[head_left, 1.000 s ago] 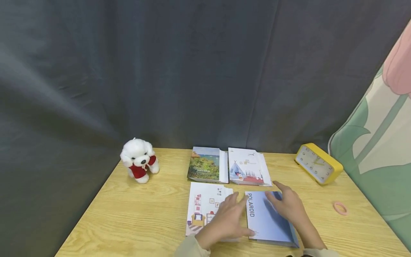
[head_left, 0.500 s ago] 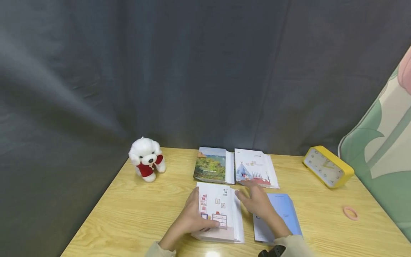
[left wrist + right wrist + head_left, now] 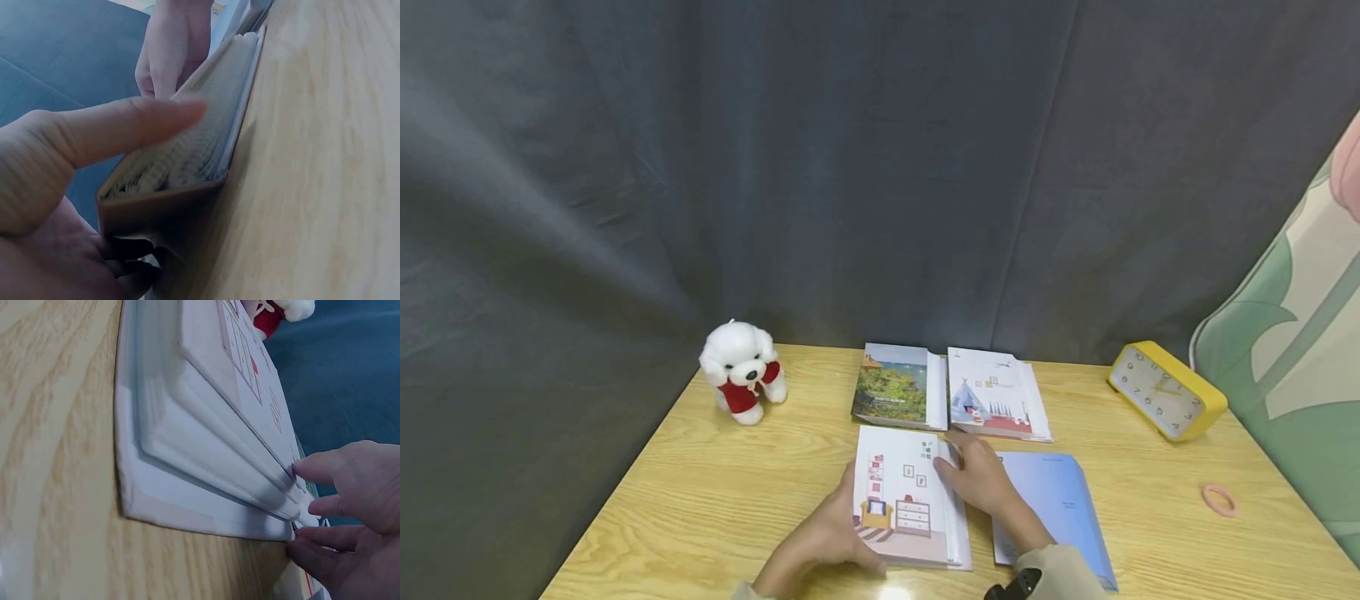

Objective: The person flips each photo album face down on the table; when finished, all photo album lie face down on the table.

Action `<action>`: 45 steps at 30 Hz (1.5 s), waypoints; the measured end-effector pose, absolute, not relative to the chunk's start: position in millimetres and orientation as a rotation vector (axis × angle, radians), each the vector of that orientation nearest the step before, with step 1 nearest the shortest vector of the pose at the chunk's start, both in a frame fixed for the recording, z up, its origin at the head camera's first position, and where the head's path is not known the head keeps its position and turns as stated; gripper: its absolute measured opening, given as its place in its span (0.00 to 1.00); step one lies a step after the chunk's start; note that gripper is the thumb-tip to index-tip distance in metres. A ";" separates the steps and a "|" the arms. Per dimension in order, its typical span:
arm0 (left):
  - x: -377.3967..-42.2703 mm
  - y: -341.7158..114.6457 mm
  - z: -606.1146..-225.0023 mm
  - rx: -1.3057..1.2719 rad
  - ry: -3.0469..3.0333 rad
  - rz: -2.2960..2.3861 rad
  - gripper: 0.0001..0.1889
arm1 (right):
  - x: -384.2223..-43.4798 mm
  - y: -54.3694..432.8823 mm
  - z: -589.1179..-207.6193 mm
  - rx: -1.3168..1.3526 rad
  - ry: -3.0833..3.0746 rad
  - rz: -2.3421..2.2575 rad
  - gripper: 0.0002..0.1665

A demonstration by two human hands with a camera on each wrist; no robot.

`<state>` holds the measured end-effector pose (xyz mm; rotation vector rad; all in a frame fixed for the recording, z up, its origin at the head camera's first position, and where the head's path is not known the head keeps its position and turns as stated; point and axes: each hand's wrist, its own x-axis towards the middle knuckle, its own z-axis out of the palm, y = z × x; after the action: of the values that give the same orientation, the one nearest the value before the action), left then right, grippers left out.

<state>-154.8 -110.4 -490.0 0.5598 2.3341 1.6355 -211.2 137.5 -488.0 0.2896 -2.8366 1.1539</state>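
A thick photo album (image 3: 891, 483) with a white cover and a drawn room lies on the wooden table, its page edges facing right. My left hand (image 3: 827, 529) is at its near left corner. In the left wrist view, the thumb (image 3: 137, 125) stretches across the near end of the pages, with the fingers beside the spine. At the far right corner is my right hand (image 3: 988, 483). In the right wrist view, its fingertips (image 3: 305, 467) touch the corner, one at the cover's edge and others lower beside the pages. The hand's fingers are fairly straight.
Behind lie a landscape-covered album (image 3: 891, 387) and a tent-covered album (image 3: 988, 396). A blue album (image 3: 1060, 508) lies right, partly under my right forearm. A plush dog (image 3: 741, 371) stands left, a yellow clock (image 3: 1165, 390) and a pink ring (image 3: 1219, 500) right. A dark curtain (image 3: 850, 167) hangs behind.
Both hands have gone from around the blue album leftward to the white album. Since half a second ago, the left thumb has slid off the cover to the near edge.
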 end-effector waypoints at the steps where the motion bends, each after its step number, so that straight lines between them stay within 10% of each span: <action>1: -154.2 -111.0 -490.3 0.564 2.344 1.619 0.69 | -210.2 136.7 -487.8 0.291 -2.835 1.156 0.28; 45: -162.0 -117.0 -436.8 0.778 2.306 1.570 0.60 | -208.0 122.6 -475.9 0.259 -2.782 1.315 0.26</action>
<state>-162.0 -117.0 -436.8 0.7778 2.3059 1.5698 -208.0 122.6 -475.9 0.2592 -2.7821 1.3149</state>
